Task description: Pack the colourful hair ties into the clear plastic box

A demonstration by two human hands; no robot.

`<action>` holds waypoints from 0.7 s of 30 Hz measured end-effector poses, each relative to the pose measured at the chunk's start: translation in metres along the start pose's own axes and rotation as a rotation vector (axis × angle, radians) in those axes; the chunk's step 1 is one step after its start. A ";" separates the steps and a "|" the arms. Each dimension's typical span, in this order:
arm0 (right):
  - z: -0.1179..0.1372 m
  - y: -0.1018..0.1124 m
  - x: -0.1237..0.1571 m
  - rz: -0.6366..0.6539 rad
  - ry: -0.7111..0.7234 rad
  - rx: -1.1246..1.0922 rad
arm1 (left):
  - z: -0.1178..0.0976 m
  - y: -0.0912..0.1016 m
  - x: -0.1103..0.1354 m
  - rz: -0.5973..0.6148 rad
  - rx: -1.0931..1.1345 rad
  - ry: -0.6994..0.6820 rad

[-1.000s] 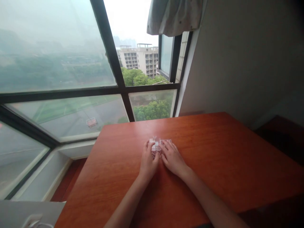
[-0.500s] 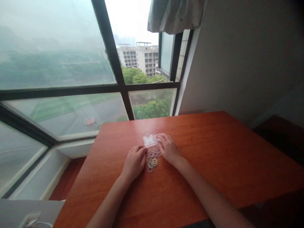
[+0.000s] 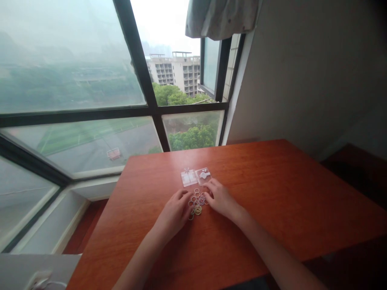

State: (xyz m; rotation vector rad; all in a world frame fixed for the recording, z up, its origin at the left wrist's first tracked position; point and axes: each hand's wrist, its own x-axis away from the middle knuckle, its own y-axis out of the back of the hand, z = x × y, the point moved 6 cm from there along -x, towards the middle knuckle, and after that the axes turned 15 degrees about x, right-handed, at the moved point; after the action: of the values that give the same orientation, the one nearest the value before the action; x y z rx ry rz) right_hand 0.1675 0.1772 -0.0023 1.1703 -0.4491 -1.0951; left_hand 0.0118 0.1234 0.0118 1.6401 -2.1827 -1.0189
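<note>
A small heap of several thin coloured rubber rings (image 3: 197,202) lies on the reddish wooden table (image 3: 272,193). My left hand (image 3: 175,212) rests palm down just left of the heap, its fingertips touching the rings. My right hand (image 3: 220,197) lies palm down on the right side, fingers curled onto the rings. Just beyond the heap sits a small clear plastic box (image 3: 189,177) with its clear lid (image 3: 203,175) open flat beside it. Neither hand touches the box.
A large window with dark frames (image 3: 145,88) runs behind and left of the table, with a sill gap (image 3: 96,189) below it. A grey wall (image 3: 302,80) stands at the right. A white object (image 3: 39,280) shows at the bottom left corner.
Both hands came off the clear box and drew back toward me. The rings, hidden a second ago, now lie uncovered in a heap, and both hands have closed in on them.
</note>
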 end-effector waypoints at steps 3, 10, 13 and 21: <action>0.006 -0.001 -0.004 0.046 0.092 0.001 | 0.004 0.001 0.009 0.024 -0.028 0.073; 0.023 -0.008 0.004 0.104 0.175 0.054 | 0.011 -0.019 0.004 -0.038 0.003 0.133; 0.018 -0.008 0.011 0.114 0.152 -0.011 | 0.012 -0.021 0.002 -0.061 0.065 0.133; -0.018 0.013 -0.014 -0.111 -0.015 0.153 | 0.007 0.018 -0.019 -0.250 -0.091 0.017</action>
State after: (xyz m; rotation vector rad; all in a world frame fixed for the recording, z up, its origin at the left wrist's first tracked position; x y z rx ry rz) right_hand 0.1806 0.1979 0.0056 1.3351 -0.4908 -1.1825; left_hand 0.0012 0.1458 0.0228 1.9043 -1.9239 -1.1448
